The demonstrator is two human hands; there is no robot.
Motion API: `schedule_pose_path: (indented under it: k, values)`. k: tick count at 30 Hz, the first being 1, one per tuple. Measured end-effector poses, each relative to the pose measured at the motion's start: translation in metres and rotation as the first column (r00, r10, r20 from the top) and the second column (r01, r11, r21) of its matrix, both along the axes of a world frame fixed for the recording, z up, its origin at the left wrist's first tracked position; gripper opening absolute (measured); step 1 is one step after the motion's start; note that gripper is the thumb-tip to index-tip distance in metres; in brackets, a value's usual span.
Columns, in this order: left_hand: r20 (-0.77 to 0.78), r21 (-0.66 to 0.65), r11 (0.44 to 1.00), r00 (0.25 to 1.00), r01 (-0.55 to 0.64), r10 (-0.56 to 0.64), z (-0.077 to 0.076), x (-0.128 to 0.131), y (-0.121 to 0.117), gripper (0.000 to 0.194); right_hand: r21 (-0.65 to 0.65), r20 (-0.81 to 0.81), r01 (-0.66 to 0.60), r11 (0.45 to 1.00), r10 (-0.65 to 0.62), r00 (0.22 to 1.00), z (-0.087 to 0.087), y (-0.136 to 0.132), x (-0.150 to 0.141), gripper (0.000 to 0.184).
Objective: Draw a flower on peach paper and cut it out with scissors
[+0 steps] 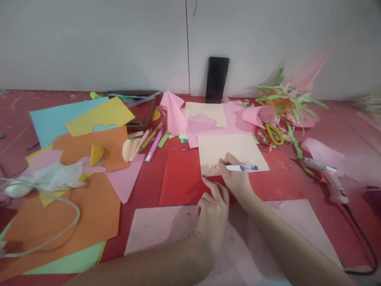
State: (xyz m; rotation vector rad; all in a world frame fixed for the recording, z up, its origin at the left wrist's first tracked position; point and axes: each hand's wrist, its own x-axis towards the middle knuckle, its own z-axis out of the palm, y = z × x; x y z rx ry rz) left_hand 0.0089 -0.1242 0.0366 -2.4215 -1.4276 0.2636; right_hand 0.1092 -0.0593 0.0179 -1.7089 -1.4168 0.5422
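In my right hand [238,178] is a white and blue pen [241,168], its tip pointing left, close to the surface of a cream paper sheet [232,149]. I cannot make out any drawn line. My left hand [212,206] rests at the sheet's lower left corner, with the index finger stretched out onto its edge and the other fingers loosely bent. Beneath the sheet lies a red board [181,176]. A larger pale pink sheet [160,226] spreads below both wrists.
Behind stand a pink paper cone [175,117], a cut cream sheet [205,109] and an upright phone [218,79]. To the right are yellow-handled scissors [274,134] and a corded glue gun [330,178]. Coloured papers [89,206] and a white cable [77,214] cover the left side.
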Motion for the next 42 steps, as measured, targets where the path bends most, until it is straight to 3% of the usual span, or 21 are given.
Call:
schedule_pose_path:
  k: [8, 11, 16, 20, 24, 30, 42]
  values:
    - [-0.137, 0.041, 0.998, 0.989, 0.054, -0.048, 0.001, 0.0007, 0.0009, 0.034, 0.018, -0.039, 0.072, 0.997, -0.071, 0.997, -0.0006, -0.0013, -0.0011, 0.028]
    - [-0.138, 0.05, 0.997, 0.989, 0.058, -0.051, 0.0001, 0.0004, 0.0004, 0.033, 0.011, -0.145, 0.075, 0.997, -0.073, 0.987, 0.001, -0.0011, 0.0025, 0.031]
    - [-0.108, 0.021, 0.999, 0.994, 0.037, -0.034, 0.0003, 0.0005, 0.0002, 0.029, -0.039, -0.302, -0.087, 0.995, 0.071, 0.951, 0.0012, -0.0004, 0.0083, 0.033]
    - [-0.089, 0.018, 0.999, 0.995, 0.035, -0.034, -0.0003, 0.0007, 0.0002, 0.03, -0.077, -0.278, -0.207, 0.975, 0.178, 0.944, -0.0004, -0.0003, 0.0067, 0.033]
    - [-0.094, 0.044, 0.998, 0.994, 0.052, -0.048, -0.0018, 0.0006, -0.0003, 0.031, -0.087, -0.261, -0.227, 0.97, 0.198, 0.945, 0.0006, 0.0003, 0.0042, 0.032]
    - [-0.153, 0.084, 0.994, 0.987, 0.068, -0.055, -0.0018, 0.0, -0.0003, 0.035, -0.042, -0.146, -0.162, 0.986, 0.154, 0.977, 0.0055, 0.0012, 0.0006, 0.032]
    - [-0.179, 0.097, 0.992, 0.982, 0.076, -0.058, -0.0011, 0.0005, -0.0002, 0.033, -0.003, -0.029, -0.014, 1.0, 0.014, 0.999, -0.0006, 0.0002, 0.0005, 0.031]
